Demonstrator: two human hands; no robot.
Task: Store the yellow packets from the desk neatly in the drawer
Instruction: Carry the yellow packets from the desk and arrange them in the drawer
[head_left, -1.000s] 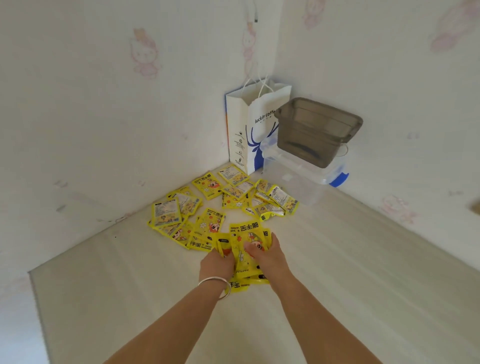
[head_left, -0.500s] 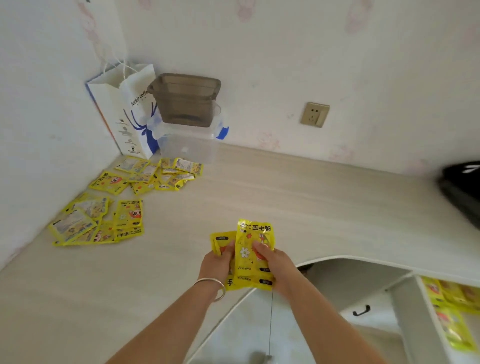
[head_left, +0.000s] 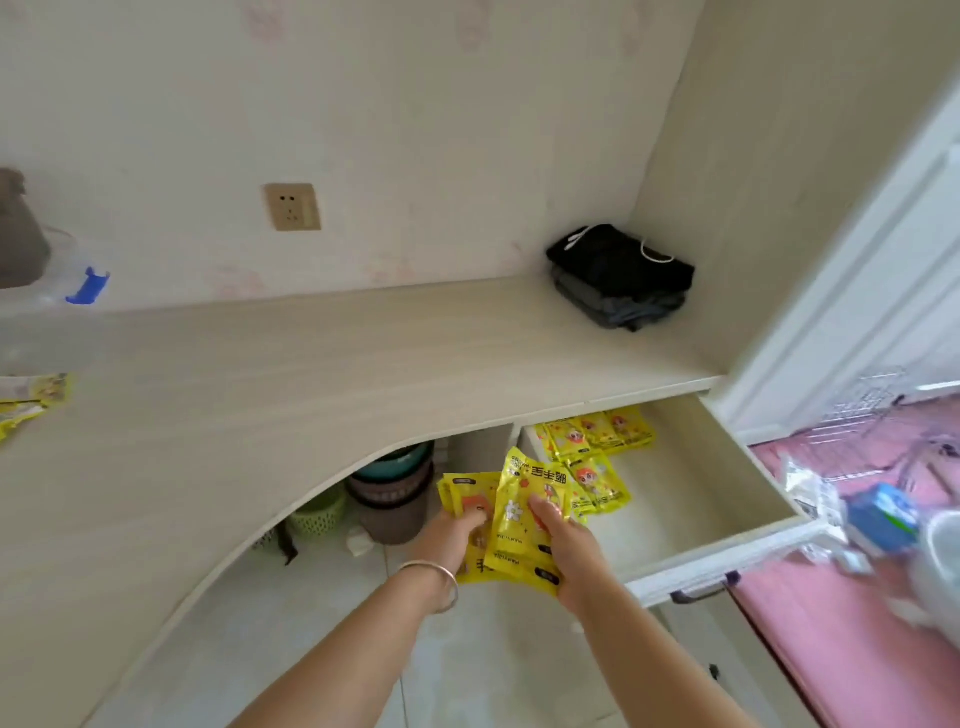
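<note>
A bundle of yellow packets (head_left: 519, 499) is held between both hands, just left of the open drawer (head_left: 727, 525). My left hand (head_left: 449, 535) grips its left side, thumb on top. My right hand (head_left: 566, 540) grips its right side, thumb pressed on the front packet. Inside the drawer lie several yellow packets (head_left: 592, 447) in rows near its back left. A few more yellow packets (head_left: 31, 395) remain on the desk (head_left: 260, 374) at the far left edge.
Folded black clothes (head_left: 621, 278) sit at the desk's back right corner. A clear plastic box (head_left: 47, 322) stands at the far left. Baskets and bins (head_left: 384, 493) are under the desk. A pink surface (head_left: 857, 623) with plastic bottles lies right of the drawer.
My view has swung right from the desk corner to the drawer. Both hands carried the packet bundle off the desk edge and now hold it beside the open drawer.
</note>
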